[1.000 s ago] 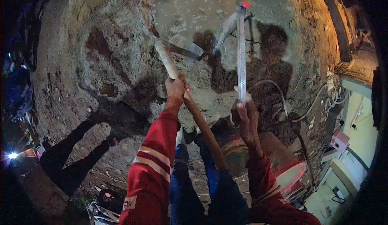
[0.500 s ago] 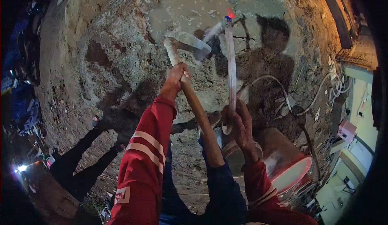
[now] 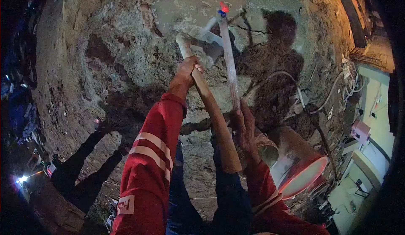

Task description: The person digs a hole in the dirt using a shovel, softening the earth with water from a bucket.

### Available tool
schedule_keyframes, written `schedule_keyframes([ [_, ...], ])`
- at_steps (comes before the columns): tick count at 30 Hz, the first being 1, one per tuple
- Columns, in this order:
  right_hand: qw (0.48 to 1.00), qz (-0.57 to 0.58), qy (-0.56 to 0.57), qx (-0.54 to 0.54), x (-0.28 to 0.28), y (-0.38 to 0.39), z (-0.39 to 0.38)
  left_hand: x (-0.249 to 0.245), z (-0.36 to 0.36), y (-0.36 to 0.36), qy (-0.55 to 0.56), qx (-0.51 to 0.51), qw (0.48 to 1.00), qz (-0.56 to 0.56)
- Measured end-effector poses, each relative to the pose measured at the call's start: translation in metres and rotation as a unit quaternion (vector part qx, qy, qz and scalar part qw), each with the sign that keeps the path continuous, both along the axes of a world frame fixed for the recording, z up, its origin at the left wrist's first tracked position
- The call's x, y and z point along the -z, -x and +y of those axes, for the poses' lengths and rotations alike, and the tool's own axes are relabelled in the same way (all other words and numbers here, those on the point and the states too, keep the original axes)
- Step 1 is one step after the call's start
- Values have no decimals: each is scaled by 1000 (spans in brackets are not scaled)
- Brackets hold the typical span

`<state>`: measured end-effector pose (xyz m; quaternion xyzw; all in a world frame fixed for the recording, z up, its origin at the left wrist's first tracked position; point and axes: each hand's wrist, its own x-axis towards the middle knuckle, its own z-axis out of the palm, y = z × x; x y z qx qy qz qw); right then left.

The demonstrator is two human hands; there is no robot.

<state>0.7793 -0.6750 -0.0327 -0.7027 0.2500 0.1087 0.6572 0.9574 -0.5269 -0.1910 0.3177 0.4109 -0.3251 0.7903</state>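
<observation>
My left hand (image 3: 189,67) is closed around the upper wooden handle of a hoe (image 3: 213,112), just below its head. The handle slants down to the right, its butt end over my right leg. The muddy blade (image 3: 211,48) points right above the ground. My right hand (image 3: 246,127) grips the lower end of a long, pale, translucent tube (image 3: 229,62) with a red and blue tip. The tube stands nearly upright in view, beside the hoe. Near its tip, a whitish streak (image 3: 209,26) reaches down-left toward the blade.
Murky water (image 3: 190,3) covers the ground ahead. A large bucket (image 3: 295,167) with a red rim lies tipped at my right, beside a smaller metallic container (image 3: 265,148). A pale hose (image 3: 322,108) winds over the dirt. Another person's legs (image 3: 84,163) are at left.
The tube's tip has swung left, nearer the hoe blade. The hoe has shifted slightly, its butt end moving right, and the blade now shows narrower. Both grips stay closed.
</observation>
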Motion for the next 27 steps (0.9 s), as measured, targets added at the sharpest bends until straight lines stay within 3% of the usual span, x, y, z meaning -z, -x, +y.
schedule_keyframes([
  [4,998,-15,28,-51,13,3,2,-3,9,-3,5,-7,1000,3],
  [7,998,-18,-22,-53,9,-3,9,-5,16,-6,43,17,999,-18],
  [12,999,-6,0,-54,18,-14,18,5,27,-7,100,-13,993,-57],
  [16,997,-37,34,-56,23,-21,26,3,35,-10,95,-9,995,-31],
  [20,994,-74,32,-77,20,-30,32,-2,37,-12,34,-13,996,-76],
  [22,995,-21,-13,-92,18,-32,32,-1,39,-15,19,-2,997,-75],
  [27,992,-33,-61,-105,12,-44,38,3,45,-18,6,27,996,-84],
])
